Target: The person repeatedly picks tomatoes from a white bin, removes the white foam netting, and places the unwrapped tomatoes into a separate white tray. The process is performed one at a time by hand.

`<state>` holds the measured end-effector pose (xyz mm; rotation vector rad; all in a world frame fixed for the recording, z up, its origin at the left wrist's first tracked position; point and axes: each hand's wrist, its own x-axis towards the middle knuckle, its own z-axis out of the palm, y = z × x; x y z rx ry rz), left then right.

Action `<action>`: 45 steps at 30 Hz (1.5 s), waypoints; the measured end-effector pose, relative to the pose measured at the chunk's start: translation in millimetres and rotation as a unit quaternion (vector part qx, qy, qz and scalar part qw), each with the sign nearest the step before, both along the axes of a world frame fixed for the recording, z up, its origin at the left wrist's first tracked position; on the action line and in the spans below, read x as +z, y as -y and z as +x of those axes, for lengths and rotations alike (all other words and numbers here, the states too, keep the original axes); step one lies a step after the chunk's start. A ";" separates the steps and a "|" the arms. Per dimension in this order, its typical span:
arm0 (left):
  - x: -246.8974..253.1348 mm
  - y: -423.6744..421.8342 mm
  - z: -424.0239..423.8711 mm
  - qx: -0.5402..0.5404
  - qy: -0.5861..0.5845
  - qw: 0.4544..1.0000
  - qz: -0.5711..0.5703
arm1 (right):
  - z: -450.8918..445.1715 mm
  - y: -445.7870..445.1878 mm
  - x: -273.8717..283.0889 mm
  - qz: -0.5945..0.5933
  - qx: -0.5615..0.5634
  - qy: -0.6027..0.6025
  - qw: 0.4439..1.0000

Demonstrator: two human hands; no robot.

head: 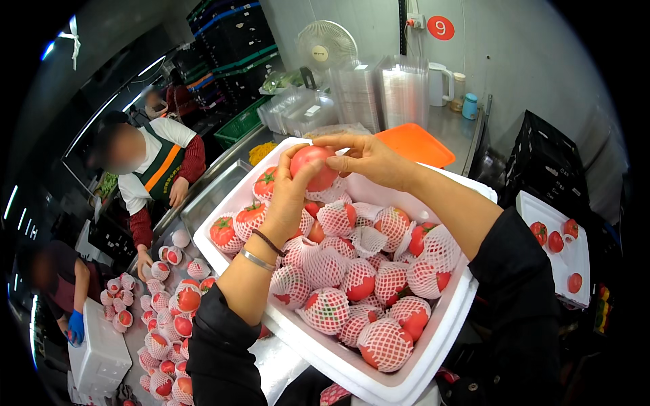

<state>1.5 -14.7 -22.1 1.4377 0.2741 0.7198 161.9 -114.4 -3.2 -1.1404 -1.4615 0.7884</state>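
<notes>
A large pinkish-red tomato (311,165) is held above the far end of a white foam box (350,373). My left hand (289,195), with a bracelet and a dark band at the wrist, grips it from the near left side. The fingers of my right hand (363,157) rest over its top and right side. Just under it is white foam netting. Many tomatoes in white foam net sleeves (327,309) fill the box; a few at its left side, such as one tomato (222,231), show green calyxes upward.
More netted tomatoes (160,342) cover the metal table at left. Co-workers stand there, one in a green and orange apron (162,167), another wearing a blue glove (75,327). Behind are an orange tray (416,144), clear plastic containers (403,91) and a fan (327,45). Black crates (546,162) stand right.
</notes>
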 end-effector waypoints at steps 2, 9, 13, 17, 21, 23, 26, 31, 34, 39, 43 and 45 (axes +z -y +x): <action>3.0 1.6 -1.3 0.005 -0.011 0.999 -0.037 | -2.0 0.4 -3.4 0.026 0.025 0.012 0.999; -5.9 -5.6 -0.6 -0.064 -0.050 0.987 -0.140 | -4.3 -1.7 -4.1 -0.019 -0.042 0.074 0.996; -4.4 4.4 2.5 -0.073 -0.018 0.990 -0.124 | 6.3 4.4 8.8 -0.112 -0.030 -0.067 0.991; -9.5 1.7 4.8 -0.055 -0.012 0.996 -0.067 | 2.7 9.1 12.1 -0.142 -0.031 -0.170 0.975; -11.1 0.0 3.1 -0.078 -0.048 0.996 -0.017 | 6.4 8.8 8.5 -0.210 -0.053 -0.182 0.959; -12.7 0.8 6.0 -0.060 -0.051 0.997 -0.021 | 8.0 8.4 7.3 -0.237 -0.060 -0.164 0.956; -18.2 -9.3 2.6 -0.047 -0.048 0.998 -0.021 | 4.1 8.6 10.5 -0.242 -0.061 -0.161 0.955; -18.6 -8.5 4.5 -0.099 -0.029 0.994 -0.047 | 18.1 6.2 6.5 -0.264 -0.088 -0.213 0.937; -16.0 -3.8 3.5 -0.103 -0.023 0.994 -0.027 | 21.3 5.2 5.5 -0.265 -0.083 -0.236 0.931; -15.7 -4.5 0.6 -0.098 -0.024 0.995 -0.019 | 22.4 2.1 3.1 -0.242 -0.046 -0.256 0.935; -8.5 3.7 3.1 -0.059 -0.005 0.998 -0.005 | 18.3 7.7 5.4 -0.165 0.002 -0.239 0.957; 0.2 7.5 1.0 -0.053 -0.006 0.997 -0.065 | 15.2 9.3 6.8 -0.100 -0.018 -0.160 0.982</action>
